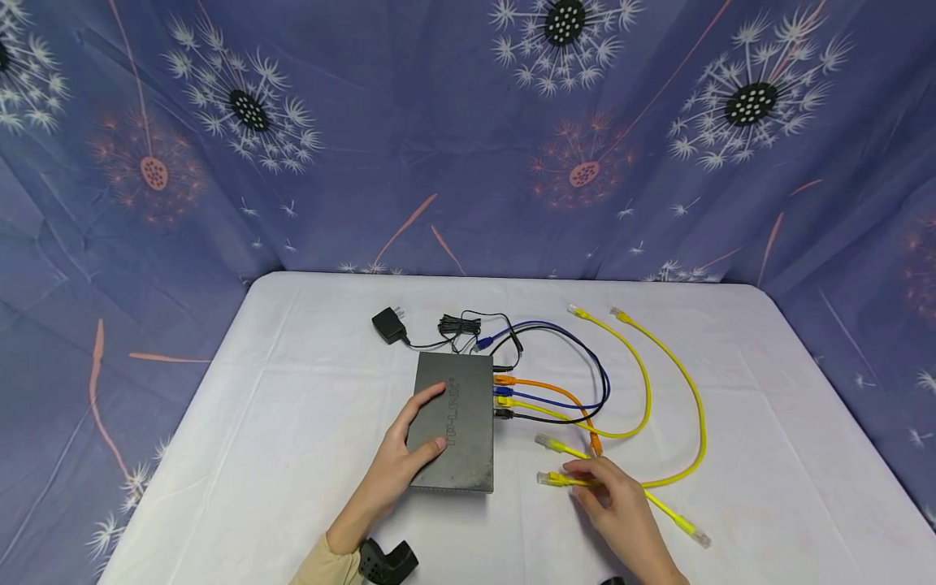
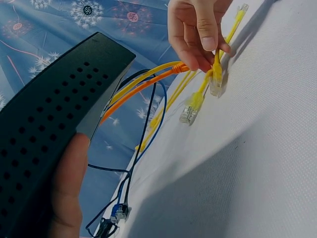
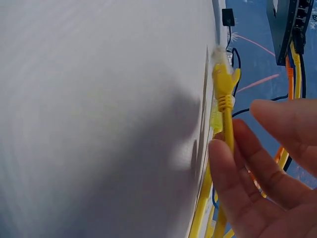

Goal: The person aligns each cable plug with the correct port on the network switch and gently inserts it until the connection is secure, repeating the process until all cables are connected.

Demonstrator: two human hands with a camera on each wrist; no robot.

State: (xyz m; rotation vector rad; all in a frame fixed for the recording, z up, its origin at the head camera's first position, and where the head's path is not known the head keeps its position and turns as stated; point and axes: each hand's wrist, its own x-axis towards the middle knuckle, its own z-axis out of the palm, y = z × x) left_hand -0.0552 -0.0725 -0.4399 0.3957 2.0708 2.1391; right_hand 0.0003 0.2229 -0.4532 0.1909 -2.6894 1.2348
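My left hand (image 1: pixel 398 463) grips the left side of a black TP-LINK network switch (image 1: pixel 468 422), thumb and a finger on top. Power, orange, blue, yellow and black plugs sit along the switch's right side. My right hand (image 1: pixel 614 504) holds a yellow network cable (image 3: pixel 228 116) between its fingers, just behind the plug (image 3: pixel 223 79); the thumb stands apart from it in the right wrist view. Another yellow plug (image 2: pixel 190 110) lies close beside that one. Part of the cables beneath the right hand is hidden.
Behind the switch lie a black power adapter (image 1: pixel 389 325), its bundled cord (image 1: pixel 459 325) and a loose blue plug (image 1: pixel 484 344). Two yellow plug ends point to the back of the white table (image 1: pixel 307 390). An orange plug (image 1: pixel 595 444) lies near the right hand. A patterned curtain (image 1: pixel 439 122) hangs behind.
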